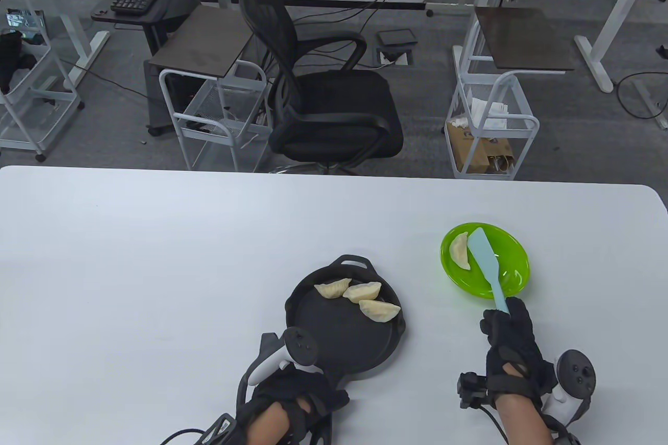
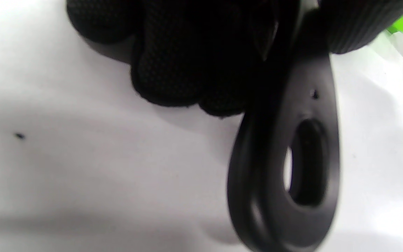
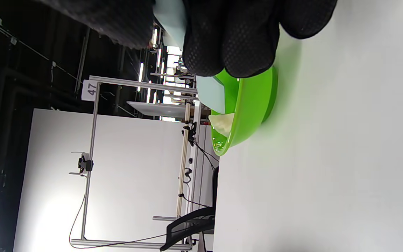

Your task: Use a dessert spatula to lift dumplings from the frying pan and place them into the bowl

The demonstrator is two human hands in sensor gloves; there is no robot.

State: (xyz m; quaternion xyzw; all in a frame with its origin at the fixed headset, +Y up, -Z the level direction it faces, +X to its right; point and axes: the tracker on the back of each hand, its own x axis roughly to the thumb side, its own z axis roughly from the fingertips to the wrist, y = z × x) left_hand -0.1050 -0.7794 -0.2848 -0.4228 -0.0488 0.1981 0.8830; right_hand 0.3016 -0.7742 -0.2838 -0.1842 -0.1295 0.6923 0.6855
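Observation:
A black frying pan [image 1: 334,335] sits at the table's front centre with three dumplings [image 1: 360,292] in its far half. My left hand [image 1: 292,393] grips the pan's handle [image 2: 292,147] from below. To the right stands a green bowl [image 1: 509,265] with one dumpling [image 1: 460,252] in its left side. My right hand [image 1: 507,333] holds the handle of a light blue spatula [image 1: 486,260], whose blade lies inside the bowl next to that dumpling. In the right wrist view the bowl [image 3: 254,101], the spatula blade [image 3: 212,92] and the dumpling [image 3: 222,124] show below my gloved fingers [image 3: 229,38].
The white table [image 1: 156,267] spreads wide to the left and behind the pan. Beyond its far edge stand a black office chair [image 1: 323,100] and wire carts [image 1: 490,127].

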